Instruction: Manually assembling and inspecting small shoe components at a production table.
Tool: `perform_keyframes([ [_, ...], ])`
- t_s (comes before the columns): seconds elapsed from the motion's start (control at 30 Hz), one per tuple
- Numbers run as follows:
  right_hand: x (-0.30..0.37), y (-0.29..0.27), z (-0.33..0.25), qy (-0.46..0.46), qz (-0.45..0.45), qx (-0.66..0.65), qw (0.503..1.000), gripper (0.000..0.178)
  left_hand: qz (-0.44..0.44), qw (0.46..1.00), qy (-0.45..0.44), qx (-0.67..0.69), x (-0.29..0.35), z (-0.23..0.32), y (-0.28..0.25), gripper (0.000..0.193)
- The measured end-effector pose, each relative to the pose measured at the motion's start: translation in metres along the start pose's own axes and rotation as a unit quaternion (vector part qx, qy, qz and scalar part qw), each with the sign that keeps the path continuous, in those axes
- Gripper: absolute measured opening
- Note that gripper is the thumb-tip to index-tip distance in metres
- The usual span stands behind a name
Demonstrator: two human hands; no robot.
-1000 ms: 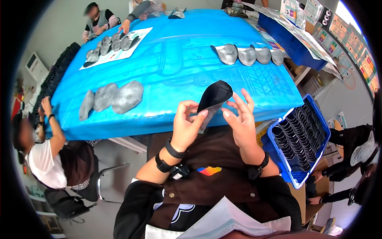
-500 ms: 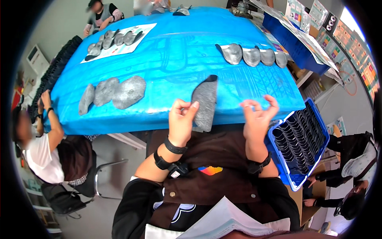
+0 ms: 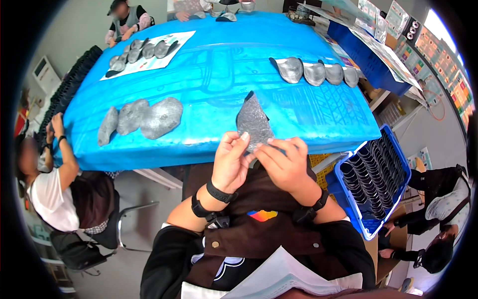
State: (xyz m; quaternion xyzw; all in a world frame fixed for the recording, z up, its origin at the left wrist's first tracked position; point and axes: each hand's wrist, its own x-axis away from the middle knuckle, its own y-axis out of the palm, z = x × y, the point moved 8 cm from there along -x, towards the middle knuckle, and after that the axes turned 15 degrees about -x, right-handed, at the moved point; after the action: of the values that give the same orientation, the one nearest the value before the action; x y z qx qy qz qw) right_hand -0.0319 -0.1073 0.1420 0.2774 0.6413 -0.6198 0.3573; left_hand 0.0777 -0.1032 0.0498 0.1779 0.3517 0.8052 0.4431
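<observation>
A grey, felt-like curved pad with a black edge (image 3: 253,119) is held up over the table's near edge. My left hand (image 3: 231,164) pinches its lower left side between thumb and fingers. At its lower right, the thumb and fingertips of my right hand (image 3: 286,164) are closed on the same pad. The pad's bottom end is partly hidden by my fingers. Beyond my left hand, several grey rounded pads (image 3: 162,118) lie overlapping on the blue table cover (image 3: 209,104). Farther right, a row of similar pads with black edges (image 3: 290,70) rests on the cover.
A blue crate (image 3: 366,234) packed with dark curved pieces stands right of me. More pads lie on a white sheet (image 3: 174,42) at the far left. A blue bin (image 3: 348,47) holds papers at the back right. People sit or work left, behind the table and right.
My right hand has come in from the right and now grips the pad's lower end. The pad has turned and tilted, its tip leaning left. My left hand keeps its hold.
</observation>
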Motion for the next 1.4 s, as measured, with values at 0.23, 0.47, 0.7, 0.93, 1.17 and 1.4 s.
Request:
perform_keyframes([
  [0.23,0.004,-0.039,0.032,0.069,0.055,-0.035,0.995,0.02,-0.11,0.975,0.05,-0.186,0.003,0.021,0.005,0.049],
  [0.47,0.002,-0.04,0.037,0.134,-0.01,-0.166,0.977,0.014,-0.107,0.516,0.488,-0.696,0.056,0.087,0.075,0.03],
  [0.7,0.009,-0.026,0.037,0.181,-0.02,-0.277,0.943,0.014,-0.121,0.55,0.482,-0.672,0.063,0.079,0.069,0.027],
  [0.93,0.013,-0.032,0.058,0.245,0.134,-0.543,0.792,0.092,-0.056,0.528,0.525,-0.665,0.069,0.095,0.066,0.019],
  [1.17,0.045,-0.016,0.073,0.369,0.134,-0.63,0.67,0.042,0.066,0.599,0.508,-0.615,0.068,0.124,0.033,0.018],
  [1.4,0.033,-0.003,0.05,0.325,0.164,-0.715,0.597,0.029,0.027,0.592,0.522,-0.613,0.071,0.115,0.045,0.02],
])
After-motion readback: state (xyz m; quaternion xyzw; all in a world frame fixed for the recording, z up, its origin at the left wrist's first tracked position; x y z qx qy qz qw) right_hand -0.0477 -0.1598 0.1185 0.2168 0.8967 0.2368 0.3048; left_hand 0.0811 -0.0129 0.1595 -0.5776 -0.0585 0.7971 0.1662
